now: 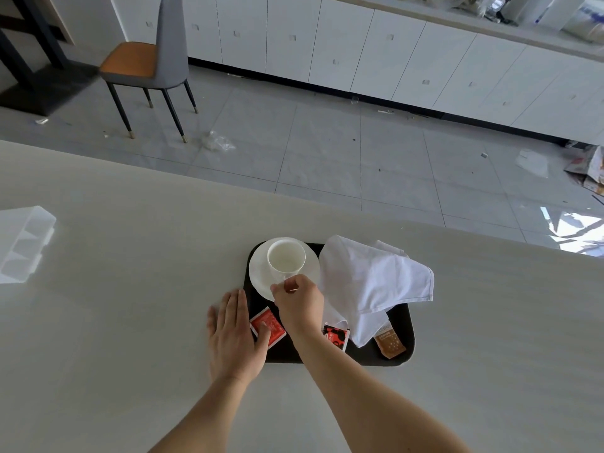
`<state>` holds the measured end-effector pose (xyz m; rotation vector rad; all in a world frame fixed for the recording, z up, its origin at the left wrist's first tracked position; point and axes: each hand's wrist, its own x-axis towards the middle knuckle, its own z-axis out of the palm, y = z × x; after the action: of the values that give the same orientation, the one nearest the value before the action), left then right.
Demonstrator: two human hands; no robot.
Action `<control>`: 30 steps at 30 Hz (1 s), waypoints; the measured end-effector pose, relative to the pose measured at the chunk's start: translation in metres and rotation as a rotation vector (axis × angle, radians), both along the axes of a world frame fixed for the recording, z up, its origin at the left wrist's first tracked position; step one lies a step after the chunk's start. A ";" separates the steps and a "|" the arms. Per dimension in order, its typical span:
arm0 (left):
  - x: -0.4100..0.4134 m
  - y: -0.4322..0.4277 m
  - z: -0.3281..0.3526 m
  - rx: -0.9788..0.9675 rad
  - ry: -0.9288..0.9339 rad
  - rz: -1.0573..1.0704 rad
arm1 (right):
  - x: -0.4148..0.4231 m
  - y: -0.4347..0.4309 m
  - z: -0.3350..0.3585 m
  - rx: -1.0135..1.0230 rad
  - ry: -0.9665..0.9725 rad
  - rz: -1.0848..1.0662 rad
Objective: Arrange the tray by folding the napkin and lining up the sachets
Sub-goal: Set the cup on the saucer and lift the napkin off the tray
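Head view, one frame. A black tray (405,325) sits on the pale counter (130,256), close to the counter's near edge, well right of a clear plastic compartment box (23,243) at the counter's left edge.

On the tray:
- Far-left corner: white saucer (258,276) with a white cup (286,258) upright on it. Cup looks empty.
- Right half: white napkin (369,282), unfolded and rumpled, draped from the tray's far edge toward the near-right corner; its right side overhangs the tray's right edge onto the counter.
- Near-left edge: red sachet (273,322), flat, tilted.
- Near middle: red-and-black sachet (336,336), partly under the napkin's near-left corner and partly behind the right forearm.
- Near-right corner: brown sachet (390,344), tilted, its far end under the napkin. The three sachets are not in a line.

Left hand (233,335): flat, palm down, fingers extended and together on the counter along the tray's left edge; thumb lies over the near corner of the red sachet. It grasps nothing.

Right hand (299,300): reached over the tray, fingers curled at the near side of the cup, at the handle area over the saucer rim. The handle is hidden by the fingers, so whether they close on it cannot be told.
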<state>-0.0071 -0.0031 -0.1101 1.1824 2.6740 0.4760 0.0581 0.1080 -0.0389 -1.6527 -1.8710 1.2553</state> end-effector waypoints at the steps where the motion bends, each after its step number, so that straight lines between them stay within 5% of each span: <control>1: 0.000 0.000 0.000 0.003 0.001 0.001 | 0.001 0.000 0.000 -0.003 0.000 0.005; 12: -0.001 0.000 -0.004 0.003 -0.015 0.010 | 0.029 -0.002 0.005 -0.058 0.085 -0.033; 19: -0.004 -0.001 0.014 0.099 -0.175 0.051 | 0.112 0.023 0.029 0.118 0.123 -0.015; 25: 0.029 0.006 0.056 0.309 0.040 -0.012 | 0.164 0.071 0.040 0.200 0.028 -0.009; 30: 0.078 0.062 0.090 0.333 -0.094 -0.174 | 0.182 0.110 0.039 0.238 -0.078 0.086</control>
<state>0.0707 0.0589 -0.0201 1.4225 2.4472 0.9488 0.2402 0.2182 0.0006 -1.5294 -2.0674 0.9669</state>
